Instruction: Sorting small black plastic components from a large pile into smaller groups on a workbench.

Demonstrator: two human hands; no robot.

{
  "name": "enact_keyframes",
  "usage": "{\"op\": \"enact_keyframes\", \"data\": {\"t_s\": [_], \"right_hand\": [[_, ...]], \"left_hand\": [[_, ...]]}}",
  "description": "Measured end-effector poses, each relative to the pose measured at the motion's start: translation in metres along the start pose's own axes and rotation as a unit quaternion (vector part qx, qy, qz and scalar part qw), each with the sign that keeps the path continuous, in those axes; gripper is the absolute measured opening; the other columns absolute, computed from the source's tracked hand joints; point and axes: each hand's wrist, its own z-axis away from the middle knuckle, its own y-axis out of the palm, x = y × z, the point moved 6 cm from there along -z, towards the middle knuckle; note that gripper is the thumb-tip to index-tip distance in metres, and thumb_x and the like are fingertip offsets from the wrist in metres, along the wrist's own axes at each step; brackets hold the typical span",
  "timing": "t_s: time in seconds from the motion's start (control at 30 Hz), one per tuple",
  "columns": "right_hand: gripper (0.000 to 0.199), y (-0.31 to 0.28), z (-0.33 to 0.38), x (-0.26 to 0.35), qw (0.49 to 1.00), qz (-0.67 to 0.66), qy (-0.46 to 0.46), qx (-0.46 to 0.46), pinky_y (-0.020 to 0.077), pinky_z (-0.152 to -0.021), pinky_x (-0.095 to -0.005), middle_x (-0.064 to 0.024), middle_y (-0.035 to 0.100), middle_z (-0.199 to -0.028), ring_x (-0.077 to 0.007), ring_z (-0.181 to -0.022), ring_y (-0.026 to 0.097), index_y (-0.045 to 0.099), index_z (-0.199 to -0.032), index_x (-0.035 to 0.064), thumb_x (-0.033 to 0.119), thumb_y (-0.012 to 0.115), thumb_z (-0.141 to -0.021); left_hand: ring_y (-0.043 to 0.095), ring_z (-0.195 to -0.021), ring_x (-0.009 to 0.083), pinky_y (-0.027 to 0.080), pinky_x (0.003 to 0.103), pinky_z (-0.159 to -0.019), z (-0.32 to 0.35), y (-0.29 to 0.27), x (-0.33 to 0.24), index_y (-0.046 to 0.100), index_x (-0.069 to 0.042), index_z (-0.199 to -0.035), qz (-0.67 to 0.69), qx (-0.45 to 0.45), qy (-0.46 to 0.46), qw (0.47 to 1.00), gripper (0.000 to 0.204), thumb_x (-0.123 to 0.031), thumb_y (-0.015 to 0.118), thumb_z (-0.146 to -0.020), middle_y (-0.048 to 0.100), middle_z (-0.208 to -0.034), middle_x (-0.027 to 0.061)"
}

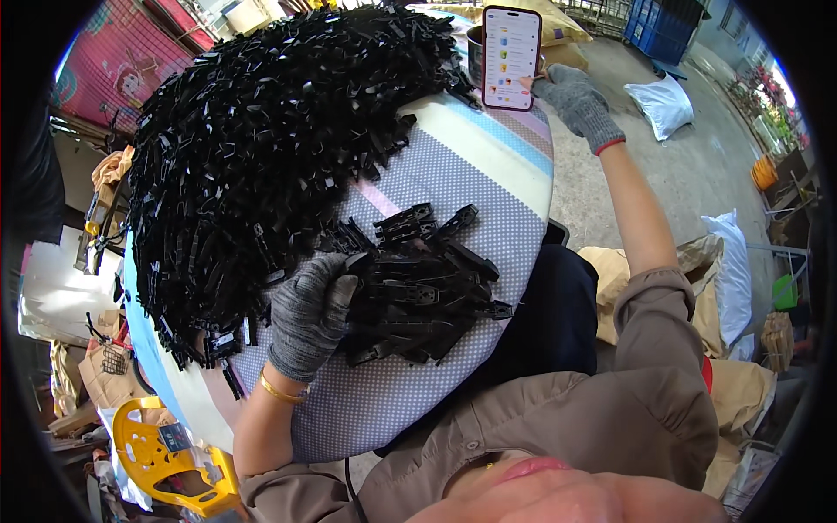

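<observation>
My left hand (309, 315), in a grey knit glove, is closed at the left edge of a small heap of black plastic parts (410, 301). Whatever its curled fingers hold, if anything, is hidden. My right hand (577, 103), gloved in grey with a red cuff edge, reaches to the far right of the table. One of its fingers points at the lit screen of a smartphone (510, 57), which stands upright at the table's far edge. A far larger mound of similar black parts (261, 148) covers the table's far left side.
The round table wears a patterned cloth (453, 161). A dark cup (475, 52) sits behind the phone. On the left stands a yellow plastic chair (144, 453). White sacks (667, 106), brown paper bags (741, 383) and a blue bin (663, 30) lie or stand around on the right.
</observation>
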Motion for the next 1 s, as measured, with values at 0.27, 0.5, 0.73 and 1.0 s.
{"op": "enact_keyframes", "data": {"t_s": [0.27,0.5,0.73,1.0], "right_hand": [[0.054,0.007,-0.014,-0.008,1.000,-0.010,0.014,0.022,0.0436,-0.068,-0.0354,-0.0132,0.056,-0.070,-0.0211,-0.069,0.054,0.061,-0.082,-0.0009,0.052,0.053,-0.085],[0.067,0.027,-0.032,-0.043,0.988,-0.143,0.052,0.034,0.0456,-0.073,-0.0289,-0.0099,0.061,-0.077,-0.0165,-0.071,0.054,0.063,-0.090,-0.0033,0.061,0.044,-0.086],[0.063,0.014,-0.016,-0.010,0.995,-0.021,0.024,0.097,0.0454,-0.072,-0.0290,-0.0094,0.061,-0.078,-0.0149,-0.072,0.055,0.062,-0.092,-0.0008,0.060,0.047,-0.085],[0.062,0.016,-0.021,-0.018,0.992,-0.110,0.024,0.062,0.0450,-0.073,-0.0290,-0.0087,0.060,-0.079,-0.0152,-0.073,0.055,0.062,-0.091,-0.0006,0.059,0.047,-0.086]], "left_hand": [[0.061,-0.065,0.0251,0.049,0.031,-0.062,0.001,0.001,0.004,0.062,-0.002,-0.092,-0.039,-0.007,0.035,0.999,0.013,-0.010,0.062,-0.081,0.061,-0.074,0.0114],[0.061,-0.067,0.0256,0.049,0.032,-0.063,-0.001,0.002,0.005,0.062,-0.003,-0.092,-0.043,0.000,0.041,0.998,0.014,-0.012,0.061,-0.082,0.062,-0.075,0.0115],[0.062,-0.067,0.0263,0.049,0.032,-0.063,0.001,0.002,0.006,0.062,-0.003,-0.093,-0.049,0.000,0.039,0.998,0.015,-0.012,0.062,-0.082,0.062,-0.076,0.0119],[0.063,-0.069,0.0256,0.050,0.032,-0.064,-0.001,0.003,0.001,0.062,-0.003,-0.094,-0.051,0.008,0.048,0.997,0.015,-0.012,0.062,-0.082,0.063,-0.078,0.0111]]}}
